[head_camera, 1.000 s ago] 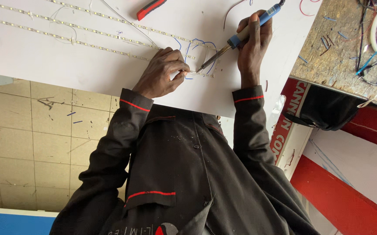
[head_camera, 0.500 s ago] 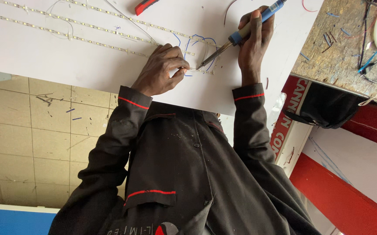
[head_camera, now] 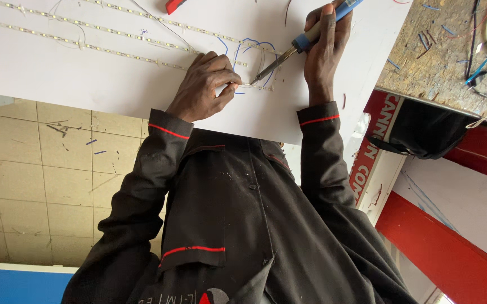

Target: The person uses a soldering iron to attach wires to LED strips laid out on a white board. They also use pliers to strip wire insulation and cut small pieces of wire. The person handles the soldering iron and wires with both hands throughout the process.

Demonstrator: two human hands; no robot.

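Observation:
My right hand (head_camera: 325, 48) grips a blue-handled soldering iron (head_camera: 305, 40), its metal tip angled down to the left onto a strip joint. My left hand (head_camera: 204, 87) is bunched, pinching a thin wire against the end of an LED strip (head_camera: 142, 56) right beside the iron's tip. Blue wires (head_camera: 254, 48) loop on the white board (head_camera: 57, 73) just behind the joint. Both arms wear dark sleeves with red trim.
A second LED strip (head_camera: 159, 19) runs across the board farther back. A red-handled tool (head_camera: 173, 5) lies at the top edge. At right, a chipboard bench (head_camera: 434, 62) carries wire offcuts and cables, with a dark bag (head_camera: 423, 132) beneath it. Beige floor tiles (head_camera: 41, 186) show at left.
The view has shifted slightly, so hands and board sit a little higher in frame. Both hands keep their grips, with the iron's tip still at the joint.

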